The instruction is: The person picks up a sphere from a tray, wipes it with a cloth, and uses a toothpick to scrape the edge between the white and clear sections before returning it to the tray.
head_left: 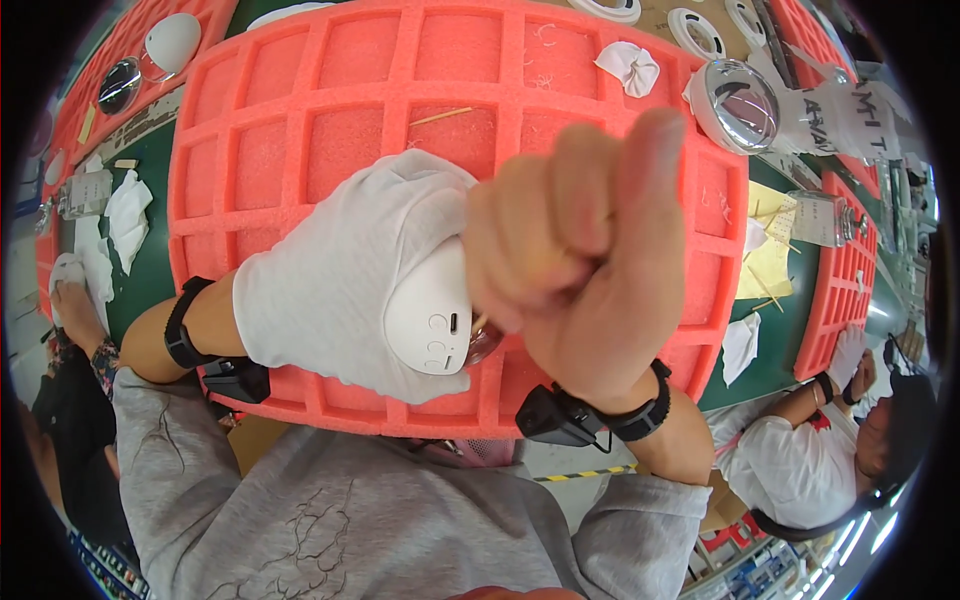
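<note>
White cloth covers the left hand (345, 280), a glove curled around a white egg-shaped plastic housing (432, 315) and cupping it from the left and from below. The housing sits near the person, above the near edge of the coral-pink foam tray (300, 120), its long axis running roughly near-left to far-right, with a small slot and tiny holes on the near face. The bare right hand (575, 265) lies just right of the housing and touches its right end; the fingers are pressed together into a loose fist, thumb raised toward the far side. What it pinches I cannot tell, though something glassy shows just beneath it. Farther right on the tray rests a chrome-faced dome part (735, 105).
</note>
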Demonstrator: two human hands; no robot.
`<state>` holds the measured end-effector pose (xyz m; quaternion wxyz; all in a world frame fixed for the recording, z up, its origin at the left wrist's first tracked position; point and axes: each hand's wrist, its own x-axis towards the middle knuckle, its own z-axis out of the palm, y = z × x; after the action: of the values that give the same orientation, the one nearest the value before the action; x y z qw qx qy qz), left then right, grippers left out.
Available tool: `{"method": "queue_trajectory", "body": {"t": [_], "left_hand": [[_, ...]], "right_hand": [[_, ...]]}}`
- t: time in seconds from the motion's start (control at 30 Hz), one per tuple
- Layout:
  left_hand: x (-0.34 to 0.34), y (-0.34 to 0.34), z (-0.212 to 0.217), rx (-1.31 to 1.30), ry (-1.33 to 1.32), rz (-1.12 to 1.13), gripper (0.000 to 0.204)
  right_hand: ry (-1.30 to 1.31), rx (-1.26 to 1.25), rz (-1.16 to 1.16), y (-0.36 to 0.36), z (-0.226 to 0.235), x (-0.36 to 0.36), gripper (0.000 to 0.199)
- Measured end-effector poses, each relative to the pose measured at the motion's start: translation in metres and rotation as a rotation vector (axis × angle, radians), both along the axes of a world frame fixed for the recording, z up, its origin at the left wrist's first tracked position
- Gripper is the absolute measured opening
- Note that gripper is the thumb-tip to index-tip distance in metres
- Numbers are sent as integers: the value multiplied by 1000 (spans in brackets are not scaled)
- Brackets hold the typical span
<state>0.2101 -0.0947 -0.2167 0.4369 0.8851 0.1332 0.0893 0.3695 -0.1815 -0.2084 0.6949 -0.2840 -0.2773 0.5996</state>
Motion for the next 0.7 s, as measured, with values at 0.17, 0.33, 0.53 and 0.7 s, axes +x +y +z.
{"method": "queue_trajectory", "body": {"t": [0.17, 0.33, 0.53, 0.7], "left_hand": [[1, 0, 0, -13, 8, 10, 52], [1, -2, -4, -29, -56, 52, 62], [-4, -1, 0, 4, 44, -67, 86], [-4, -3, 0, -49, 97, -57, 96]], "right_hand": [[-36, 56, 37, -4, -5, 0, 60], [-74, 111, 5, -4, -4, 2, 61], [-62, 144, 71, -4, -3, 7, 62], [-206, 160, 133, -10, -6, 3, 62]]}}
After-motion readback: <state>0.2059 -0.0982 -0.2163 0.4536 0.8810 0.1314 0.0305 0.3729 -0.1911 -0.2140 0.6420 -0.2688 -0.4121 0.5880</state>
